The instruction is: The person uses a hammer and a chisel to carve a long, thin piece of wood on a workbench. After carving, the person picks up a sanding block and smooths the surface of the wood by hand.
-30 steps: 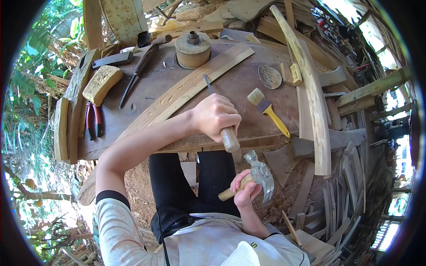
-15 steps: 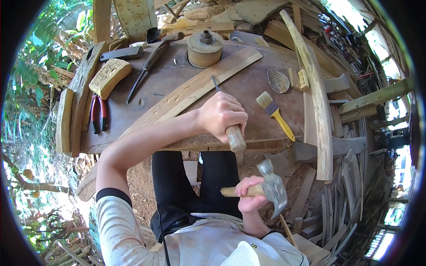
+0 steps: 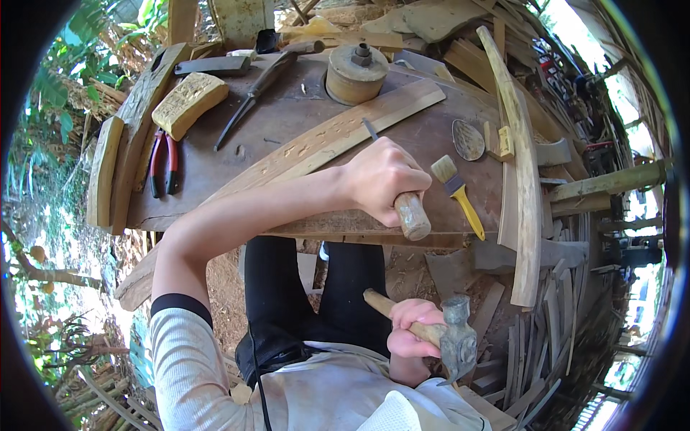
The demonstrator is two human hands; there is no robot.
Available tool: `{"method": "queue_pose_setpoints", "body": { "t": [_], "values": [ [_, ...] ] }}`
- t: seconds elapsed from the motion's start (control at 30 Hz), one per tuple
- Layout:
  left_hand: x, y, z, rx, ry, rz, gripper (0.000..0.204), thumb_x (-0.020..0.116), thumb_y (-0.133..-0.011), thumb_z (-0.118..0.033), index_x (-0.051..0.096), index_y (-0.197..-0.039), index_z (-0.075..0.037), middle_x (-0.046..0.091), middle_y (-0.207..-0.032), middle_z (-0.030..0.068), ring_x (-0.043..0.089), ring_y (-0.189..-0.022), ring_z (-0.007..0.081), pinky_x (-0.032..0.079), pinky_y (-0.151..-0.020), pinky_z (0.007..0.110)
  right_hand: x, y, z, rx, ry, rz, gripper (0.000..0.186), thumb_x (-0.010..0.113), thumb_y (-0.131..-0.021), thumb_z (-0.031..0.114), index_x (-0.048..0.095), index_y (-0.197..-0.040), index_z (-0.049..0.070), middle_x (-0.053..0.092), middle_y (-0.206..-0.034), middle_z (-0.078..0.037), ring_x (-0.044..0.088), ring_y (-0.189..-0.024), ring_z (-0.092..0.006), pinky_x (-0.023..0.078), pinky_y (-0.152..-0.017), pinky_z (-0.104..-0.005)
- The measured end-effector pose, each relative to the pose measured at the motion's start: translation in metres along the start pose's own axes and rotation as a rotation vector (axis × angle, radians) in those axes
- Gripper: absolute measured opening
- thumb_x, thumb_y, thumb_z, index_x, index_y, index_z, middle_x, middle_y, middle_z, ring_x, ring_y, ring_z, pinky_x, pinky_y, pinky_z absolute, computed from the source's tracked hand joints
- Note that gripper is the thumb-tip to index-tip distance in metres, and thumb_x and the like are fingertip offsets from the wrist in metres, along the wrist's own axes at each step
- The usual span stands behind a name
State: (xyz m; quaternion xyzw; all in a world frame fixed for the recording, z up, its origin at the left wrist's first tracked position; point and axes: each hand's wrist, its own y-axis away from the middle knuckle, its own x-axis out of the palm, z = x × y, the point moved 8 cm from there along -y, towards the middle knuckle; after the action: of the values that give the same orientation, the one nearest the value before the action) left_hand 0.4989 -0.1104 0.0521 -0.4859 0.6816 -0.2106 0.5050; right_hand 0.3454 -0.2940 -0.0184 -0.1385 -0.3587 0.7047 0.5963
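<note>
My left hand (image 3: 386, 181) is wrapped round the worn wooden handle of a chisel (image 3: 413, 218). The chisel's narrow metal blade pokes out beyond the fist, its tip over or against a long curved wooden plank (image 3: 316, 147). Whether the tip touches the wood I cannot tell. Several small carved recesses mark the plank's face. Lower down, close to my body, my right hand (image 3: 415, 327) grips a hammer (image 3: 460, 339) high on its wooden handle, near the grey metal head. The hammer stays apart from the chisel.
On the workbench (image 3: 287, 108) lie red-handled pliers (image 3: 165, 161), a wooden block (image 3: 190, 104), a long knife-like tool (image 3: 248, 100), a yellow-handled brush (image 3: 460, 194) and an oval dish (image 3: 468, 139). A round wooden piece (image 3: 356, 77) stands at the back. A long pole (image 3: 521, 165) borders the right.
The hammer has dropped a little, and its head has turned. My view has shifted, so the bench things sit slightly higher. My left hand keeps its grip on the chisel over the plank.
</note>
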Motion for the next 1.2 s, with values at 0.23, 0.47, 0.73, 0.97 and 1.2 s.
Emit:
{"method": "queue_pose_setpoints", "body": {
  "t": [0.23,0.47,0.73,0.97,1.2],
  "values": [
    [0.001,0.005,0.000,-0.003,-0.008,-0.013,0.020,0.076,-0.060,-0.022,0.059,-0.064,-0.013,0.061,-0.061,0.0019,0.062,-0.056,0.0259,0.049,-0.053,0.037,0.009,-0.005,-0.014,0.090,0.149,0.070,0.065,0.037,-0.101,0.070,0.046,-0.102,0.006,0.045,-0.064,-0.004,0.042,-0.044,-0.0137,0.037,-0.040,-0.0271],
    [0.003,0.008,0.002,0.024,-0.036,0.008,0.021,0.076,-0.060,-0.022,0.059,-0.066,-0.013,0.060,-0.062,0.0026,0.062,-0.057,0.0269,0.049,-0.053,0.039,0.011,-0.008,-0.025,0.173,0.226,0.118,0.067,0.036,-0.099,0.073,0.046,-0.107,0.007,0.046,-0.065,-0.005,0.042,-0.043,-0.0141,0.039,-0.039,-0.0271],
    [0.014,0.012,0.000,0.068,-0.057,0.057,0.024,0.078,-0.059,-0.023,0.057,-0.066,-0.013,0.058,-0.061,0.0031,0.061,-0.058,0.0273,0.048,-0.052,0.040,0.003,0.009,-0.033,0.178,0.252,0.039,0.070,0.037,-0.097,0.076,0.047,-0.105,0.007,0.045,-0.062,-0.004,0.043,-0.044,-0.0148,0.041,-0.041,-0.0288],
    [0.019,0.017,0.003,0.094,-0.079,0.092,0.027,0.078,-0.061,-0.022,0.054,-0.065,-0.012,0.057,-0.061,0.0035,0.060,-0.056,0.0275,0.048,-0.051,0.040,-0.004,0.025,-0.050,0.260,0.305,0.062,0.068,0.035,-0.098,0.075,0.046,-0.102,0.008,0.045,-0.064,-0.004,0.043,-0.046,-0.0147,0.040,-0.042,-0.0286],
    [0.032,0.021,0.003,0.111,-0.131,0.145,0.030,0.077,-0.061,-0.021,0.049,-0.063,-0.011,0.053,-0.058,0.0046,0.057,-0.054,0.0281,0.046,-0.050,0.041,-0.018,0.050,-0.070,0.360,0.326,0.137,0.067,0.035,-0.098,0.075,0.045,-0.104,0.009,0.043,-0.065,-0.003,0.042,-0.048,-0.0148,0.038,-0.043,-0.0284]
  ]
}}
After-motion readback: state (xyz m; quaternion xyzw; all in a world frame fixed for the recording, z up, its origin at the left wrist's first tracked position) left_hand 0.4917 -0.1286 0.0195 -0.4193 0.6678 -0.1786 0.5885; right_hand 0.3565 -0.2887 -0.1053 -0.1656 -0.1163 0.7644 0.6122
